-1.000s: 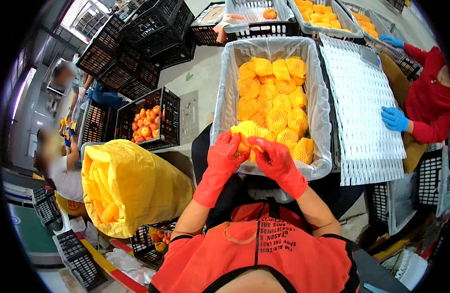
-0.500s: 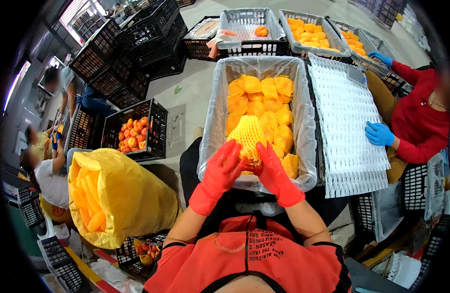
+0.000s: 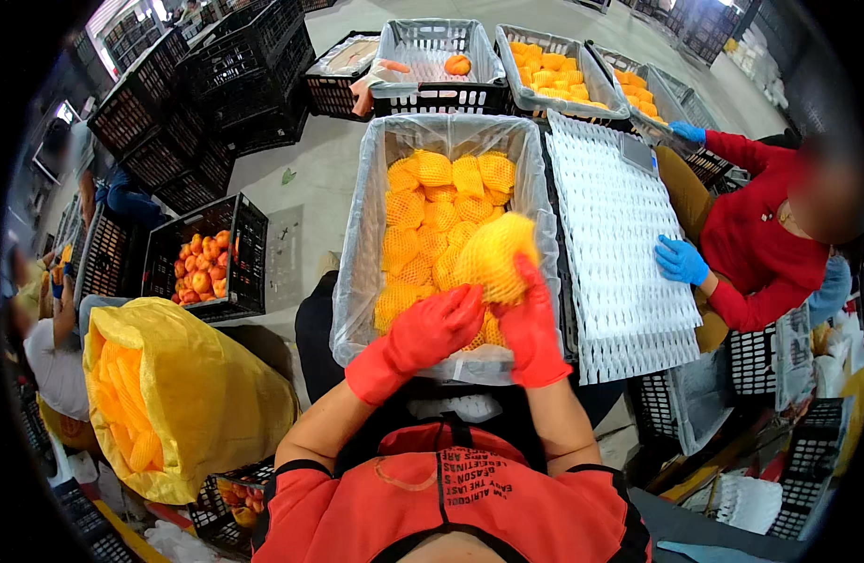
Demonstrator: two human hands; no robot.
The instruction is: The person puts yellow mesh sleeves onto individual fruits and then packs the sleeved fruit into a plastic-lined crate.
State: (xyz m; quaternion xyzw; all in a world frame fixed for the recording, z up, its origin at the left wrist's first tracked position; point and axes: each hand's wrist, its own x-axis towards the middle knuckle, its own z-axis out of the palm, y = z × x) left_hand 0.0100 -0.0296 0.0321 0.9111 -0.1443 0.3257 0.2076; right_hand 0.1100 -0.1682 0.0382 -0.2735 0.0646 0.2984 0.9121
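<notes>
My right hand (image 3: pixel 529 324), in a red rubber glove, grips a fruit in a yellow foam net (image 3: pixel 496 258), tilted above the near right part of a lined crate (image 3: pixel 352 272). My left hand (image 3: pixel 437 327), in a matching glove, is closed, its fingertips bunched by the net's lower left side. Whether they pinch anything I cannot make out. Beneath both hands, the crate holds several netted fruits (image 3: pixel 437 211) in rows inside a clear plastic liner. The fruit inside the held net is hidden.
White foam sheets (image 3: pixel 624 272) lie right of the crate, under a co-worker's blue-gloved hand (image 3: pixel 681 260). At left stand a black crate of red-yellow fruit (image 3: pixel 254 249) and a yellow sack (image 3: pixel 207 394) of foam nets. More lined crates (image 3: pixel 439 94) stand beyond; black crates (image 3: pixel 244 75) are stacked far left.
The netted fruit has moved right and tipped over toward the right, now in my right hand. My left hand has drawn its fingers together. The whole view has shifted slightly.
</notes>
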